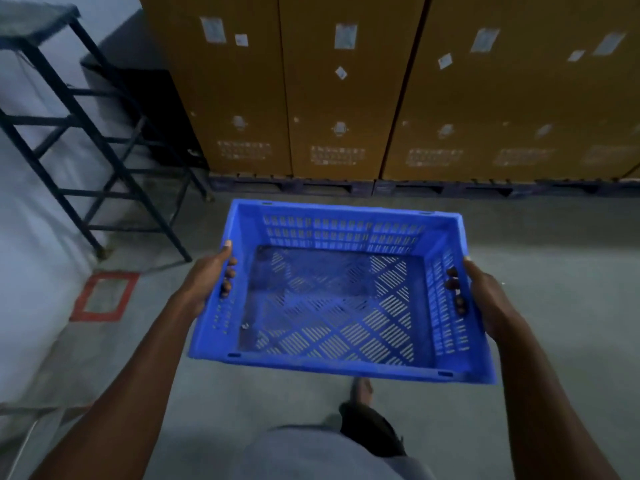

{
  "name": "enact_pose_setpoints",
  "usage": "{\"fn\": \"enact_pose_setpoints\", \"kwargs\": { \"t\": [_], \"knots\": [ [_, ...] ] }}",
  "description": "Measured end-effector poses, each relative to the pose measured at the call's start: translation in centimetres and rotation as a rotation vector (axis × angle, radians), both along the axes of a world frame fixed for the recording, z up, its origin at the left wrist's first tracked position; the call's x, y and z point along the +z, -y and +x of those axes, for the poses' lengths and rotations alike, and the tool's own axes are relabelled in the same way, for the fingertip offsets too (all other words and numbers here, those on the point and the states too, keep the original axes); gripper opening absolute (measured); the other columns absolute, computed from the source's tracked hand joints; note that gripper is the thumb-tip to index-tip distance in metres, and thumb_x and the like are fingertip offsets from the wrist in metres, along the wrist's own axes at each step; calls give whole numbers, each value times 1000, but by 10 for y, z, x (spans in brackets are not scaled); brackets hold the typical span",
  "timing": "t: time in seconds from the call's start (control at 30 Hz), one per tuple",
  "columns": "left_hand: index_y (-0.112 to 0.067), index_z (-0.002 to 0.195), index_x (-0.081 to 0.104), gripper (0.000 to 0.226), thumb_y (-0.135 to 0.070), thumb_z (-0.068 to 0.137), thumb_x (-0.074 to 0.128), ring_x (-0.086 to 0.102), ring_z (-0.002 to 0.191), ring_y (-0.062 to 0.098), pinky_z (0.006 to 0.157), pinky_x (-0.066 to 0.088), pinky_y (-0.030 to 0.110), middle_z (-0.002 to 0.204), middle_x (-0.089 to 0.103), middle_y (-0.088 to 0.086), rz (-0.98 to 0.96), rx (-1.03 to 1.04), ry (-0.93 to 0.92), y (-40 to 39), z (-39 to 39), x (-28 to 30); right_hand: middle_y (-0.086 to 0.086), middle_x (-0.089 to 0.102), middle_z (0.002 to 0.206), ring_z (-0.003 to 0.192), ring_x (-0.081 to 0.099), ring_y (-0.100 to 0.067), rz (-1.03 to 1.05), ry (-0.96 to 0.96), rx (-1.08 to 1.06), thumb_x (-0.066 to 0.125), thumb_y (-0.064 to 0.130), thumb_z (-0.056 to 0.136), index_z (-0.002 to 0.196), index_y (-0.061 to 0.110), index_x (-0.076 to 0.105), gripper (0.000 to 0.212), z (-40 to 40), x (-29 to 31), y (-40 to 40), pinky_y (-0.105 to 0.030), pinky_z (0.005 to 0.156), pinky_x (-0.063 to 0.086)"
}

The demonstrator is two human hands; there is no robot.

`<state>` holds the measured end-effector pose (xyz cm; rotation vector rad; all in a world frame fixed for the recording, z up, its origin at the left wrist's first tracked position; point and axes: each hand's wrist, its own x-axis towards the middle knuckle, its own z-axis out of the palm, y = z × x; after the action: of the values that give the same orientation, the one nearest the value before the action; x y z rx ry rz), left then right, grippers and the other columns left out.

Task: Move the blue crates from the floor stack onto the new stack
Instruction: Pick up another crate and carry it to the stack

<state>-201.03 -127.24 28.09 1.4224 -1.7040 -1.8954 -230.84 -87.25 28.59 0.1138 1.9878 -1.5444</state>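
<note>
Above bare concrete floor point(554, 289), an empty blue crate point(332, 292) is being carried level, side handles being gripped by left hand point(204, 282) and right hand point(491, 299); level carriage is advised.

Perforated matt plastic crate point(332, 299)

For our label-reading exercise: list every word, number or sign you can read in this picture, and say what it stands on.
No text can be read.
Paper labels on the brown cartons: blurred, unreadable.
Printed blocks low on the cartons: too blurred.
Blue crate, held by the left hand and right hand: no visible writing.
Red rectangle outline on the floor: a marking, no words.
</note>
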Motion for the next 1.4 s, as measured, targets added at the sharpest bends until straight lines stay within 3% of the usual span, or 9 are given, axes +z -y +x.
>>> {"fn": "enact_pose_setpoints", "kwargs": {
  "t": [0.23, 0.43, 0.63, 1.03, 1.2, 1.4],
  "knots": [
    [-16, 91, 53, 45, -59, 99, 45, 40, 47, 17, 50, 34, 28, 70, 46, 2, 110, 101, 89, 39, -122, -48, -8, 61, 84, 47, 41, -17, 87, 90, 111, 46, 61, 96, 100, 12, 60, 51, -152, -63, 80, -29, 45, 37],
    [-13, 93, 54, 41, -53, 99, 51, 46, 57, 21, 55, 37, 32, 74, 48, 6, 110, 184, 214, 75, -209, -93, -10, 60, 83, 51, 43, -20, 164, 105, 166, 35, 61, 101, 101, 13, 60, 55, -250, -108, 149, -30, 51, 36],
    [-11, 96, 55, 35, -45, 102, 52, 47, 57, 22, 54, 41, 32, 75, 49, 7, 161, 147, 333, 139, -274, -185, -10, 59, 80, 55, 47, -21, 231, 131, 162, 33, 61, 101, 105, 12, 61, 57, -315, -201, 212, -31, 52, 40],
    [-16, 85, 52, 43, -49, 106, 35, 45, 47, 16, 46, 39, 27, 71, 48, 5, 177, 86, 475, 225, -351, -492, -7, 50, 73, 53, 40, -20, 283, 290, 55, 32, 48, 104, 95, 17, 56, 41, -362, -487, 278, -31, 52, 33],
    [-18, 81, 51, 44, -49, 107, 33, 44, 42, 11, 47, 38, 28, 70, 48, 3, 171, 84, 480, 235, -354, -559, -5, 49, 72, 50, 41, -15, 273, 385, 55, 32, 50, 103, 91, 19, 55, 41, -371, -555, 289, -28, 49, 33],
    [-21, 79, 47, 44, -50, 107, 29, 41, 45, 12, 51, 34, 28, 71, 44, 2, 204, 123, 466, 244, -358, -592, -2, 50, 70, 52, 42, -16, 241, 401, 52, 35, 55, 101, 91, 20, 57, 42, -376, -593, 302, -29, 50, 34]
  ]
}}
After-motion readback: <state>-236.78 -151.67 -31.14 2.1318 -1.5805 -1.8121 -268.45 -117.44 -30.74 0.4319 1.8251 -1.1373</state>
